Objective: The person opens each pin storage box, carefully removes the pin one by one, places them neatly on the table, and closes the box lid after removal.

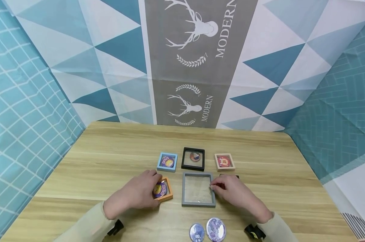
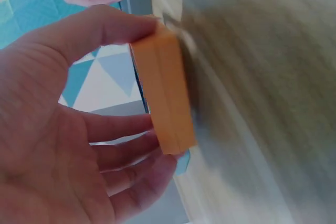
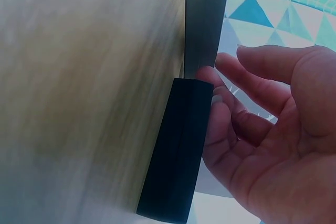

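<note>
My left hand [image 1: 137, 192] grips a small orange frame [image 1: 169, 190] with a round badge [image 1: 159, 189] inside. In the left wrist view, thumb and fingertips hold opposite ends of the orange frame [image 2: 163, 93]. My right hand [image 1: 235, 191] is at the right side of a larger grey frame [image 1: 198, 204], whose clear window shows no badge. Beneath that hand lies a black frame [image 3: 176, 150], mostly hidden in the head view. The right wrist view has the fingers loosely bent beside the grey frame [image 3: 202, 24] and the black one, thumb apart from both.
Behind the hands stand a light blue frame [image 1: 167, 169], a black frame [image 1: 193, 168] and a pale wooden-coloured frame [image 1: 225, 169], each with a badge. Two loose round badges, one smaller [image 1: 197, 232] and one larger [image 1: 215, 230], lie near the front edge of the wood-grain table [image 1: 110, 158].
</note>
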The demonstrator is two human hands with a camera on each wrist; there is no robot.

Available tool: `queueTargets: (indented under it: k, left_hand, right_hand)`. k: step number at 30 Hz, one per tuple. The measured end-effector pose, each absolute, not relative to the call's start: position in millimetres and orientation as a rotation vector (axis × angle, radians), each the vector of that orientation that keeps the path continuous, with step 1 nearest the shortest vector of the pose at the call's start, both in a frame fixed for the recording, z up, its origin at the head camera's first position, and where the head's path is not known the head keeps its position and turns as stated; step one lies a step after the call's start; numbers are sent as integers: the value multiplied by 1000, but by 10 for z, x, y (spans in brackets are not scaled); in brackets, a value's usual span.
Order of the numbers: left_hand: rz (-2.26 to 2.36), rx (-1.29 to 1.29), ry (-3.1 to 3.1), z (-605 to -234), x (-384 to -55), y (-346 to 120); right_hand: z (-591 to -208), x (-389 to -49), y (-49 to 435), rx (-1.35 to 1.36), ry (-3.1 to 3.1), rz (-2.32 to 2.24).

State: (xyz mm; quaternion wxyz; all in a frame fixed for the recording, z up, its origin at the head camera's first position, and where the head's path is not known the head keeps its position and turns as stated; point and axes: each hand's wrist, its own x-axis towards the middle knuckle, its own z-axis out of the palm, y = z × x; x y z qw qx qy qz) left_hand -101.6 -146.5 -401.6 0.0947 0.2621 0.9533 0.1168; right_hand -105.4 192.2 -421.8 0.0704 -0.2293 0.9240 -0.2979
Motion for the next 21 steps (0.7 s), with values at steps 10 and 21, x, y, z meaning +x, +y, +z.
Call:
queueTargets:
  k: [10,21]
  left_hand:
    - [685,815,2851,-3885,-1134,-1299]
    - [857,985,2819,-3752,-1249,-882]
  right_hand:
    - [-4207,-1039,1893,-685,2818,-871]
    - [-4077,-905,1769,-677,2720,-1354]
